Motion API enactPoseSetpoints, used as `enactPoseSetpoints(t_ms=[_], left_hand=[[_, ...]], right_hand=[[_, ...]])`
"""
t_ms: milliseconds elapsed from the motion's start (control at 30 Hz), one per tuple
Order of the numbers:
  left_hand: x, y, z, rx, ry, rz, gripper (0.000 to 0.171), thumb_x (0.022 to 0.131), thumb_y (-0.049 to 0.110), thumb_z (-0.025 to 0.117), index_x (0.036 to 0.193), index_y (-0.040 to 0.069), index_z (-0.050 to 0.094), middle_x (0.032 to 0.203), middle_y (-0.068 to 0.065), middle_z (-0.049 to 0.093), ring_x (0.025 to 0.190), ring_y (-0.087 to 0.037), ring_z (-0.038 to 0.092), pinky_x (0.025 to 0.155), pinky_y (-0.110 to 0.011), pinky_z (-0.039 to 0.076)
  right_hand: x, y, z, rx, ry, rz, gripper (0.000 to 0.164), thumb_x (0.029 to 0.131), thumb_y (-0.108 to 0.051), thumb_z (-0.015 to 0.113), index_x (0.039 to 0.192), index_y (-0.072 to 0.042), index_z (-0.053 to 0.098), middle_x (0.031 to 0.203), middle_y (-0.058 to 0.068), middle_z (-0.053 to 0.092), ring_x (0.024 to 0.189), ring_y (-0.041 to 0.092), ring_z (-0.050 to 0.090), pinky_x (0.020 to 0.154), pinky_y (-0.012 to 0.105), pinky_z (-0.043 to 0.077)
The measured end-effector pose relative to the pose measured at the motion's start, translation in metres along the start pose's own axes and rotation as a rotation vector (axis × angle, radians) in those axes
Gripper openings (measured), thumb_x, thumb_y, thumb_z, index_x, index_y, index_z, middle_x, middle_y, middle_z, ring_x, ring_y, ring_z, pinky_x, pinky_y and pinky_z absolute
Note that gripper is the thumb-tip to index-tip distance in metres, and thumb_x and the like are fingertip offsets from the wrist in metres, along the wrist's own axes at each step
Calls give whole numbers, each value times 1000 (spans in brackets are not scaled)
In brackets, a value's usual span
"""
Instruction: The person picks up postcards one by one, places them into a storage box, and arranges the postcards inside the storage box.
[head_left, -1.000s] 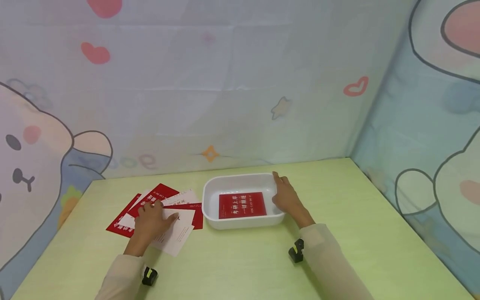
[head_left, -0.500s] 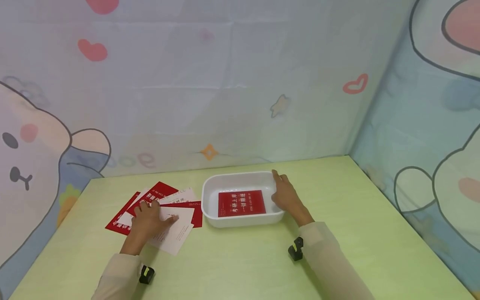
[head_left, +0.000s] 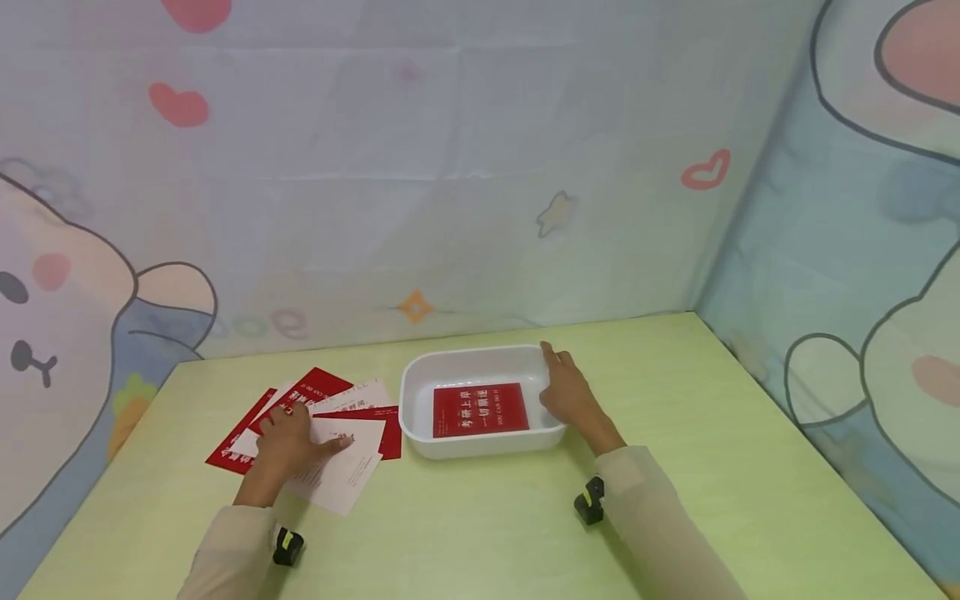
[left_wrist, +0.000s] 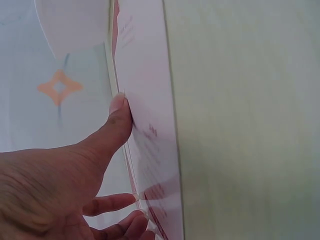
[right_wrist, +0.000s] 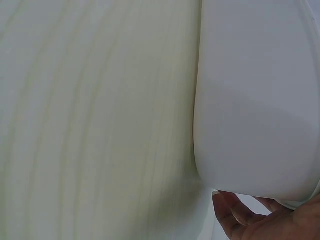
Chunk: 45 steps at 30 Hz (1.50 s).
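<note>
My left hand [head_left: 287,442] rests on a loose, fanned pile of red cards [head_left: 316,385] and white cards [head_left: 358,443] on the left of the table. Thumb and fingers are spread apart over the pile; in the left wrist view the thumb [left_wrist: 119,112] touches a white card [left_wrist: 150,100]. To the right stands a white plastic tub [head_left: 480,447], with one red card [head_left: 482,410] with white lettering lying flat inside. My right hand [head_left: 572,393] grips the tub's right end, and its fingers [right_wrist: 235,212] curl at that end in the right wrist view.
A pale green cloth [head_left: 465,533] covers the table. Behind it hangs a printed cartoon backdrop [head_left: 480,167], with another panel [head_left: 862,333] along the right side. Each wrist wears a small black device [head_left: 288,547].
The whole head view has shifted slightly. My left hand has slid a little to the left over the cards, its thumb still out. My right hand keeps its hold on the tub.
</note>
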<state>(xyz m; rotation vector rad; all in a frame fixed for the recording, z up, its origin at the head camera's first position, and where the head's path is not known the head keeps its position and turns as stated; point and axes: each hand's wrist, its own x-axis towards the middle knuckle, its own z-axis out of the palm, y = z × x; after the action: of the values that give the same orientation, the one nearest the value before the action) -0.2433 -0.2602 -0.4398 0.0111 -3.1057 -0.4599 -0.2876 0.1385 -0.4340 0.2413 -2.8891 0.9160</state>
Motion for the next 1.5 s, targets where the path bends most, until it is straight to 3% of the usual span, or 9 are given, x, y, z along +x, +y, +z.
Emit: enactPoseSetpoints(t_ms=[300,733,1033,1233,1500], left_hand=[[3,-1,-1,-19,2,-20,91,67,46,78,117,-17,35,99,-38,41,95,-54,37,78,-67,41],[5,0,-3,-25,-9,-55,97,65,46,80,119,-19,33,98,-39,41,91,-54,38,76,-65,42],[5,-1,-3,15,-6,-35,100,64,51,78,119,-19,33,100,-42,44,93,-59,38,80,-69,39],[7,-7,2,31,36,-4,95,63,55,77,115,-16,41,98,-39,46,94,-55,38,79,-67,38],[6,-5,0,-9,42,-12,92,64,51,79,114,-16,41,95,-36,45,88,-51,43,75,-65,44]], right_hand=[[1,2,1,-17,5,-9,78,74,8,51,145,5,19,133,33,37,104,41,50,89,51,46],[1,1,1,2,4,6,78,75,8,52,146,4,18,134,32,37,106,40,49,90,51,46],[0,0,1,19,-7,24,80,75,9,51,147,2,17,135,31,36,106,41,49,87,51,47],[0,0,2,14,4,27,79,75,9,51,147,2,18,134,31,37,106,40,49,88,51,47],[-2,-3,-1,16,10,20,78,75,10,51,146,4,19,133,32,38,105,39,49,88,50,46]])
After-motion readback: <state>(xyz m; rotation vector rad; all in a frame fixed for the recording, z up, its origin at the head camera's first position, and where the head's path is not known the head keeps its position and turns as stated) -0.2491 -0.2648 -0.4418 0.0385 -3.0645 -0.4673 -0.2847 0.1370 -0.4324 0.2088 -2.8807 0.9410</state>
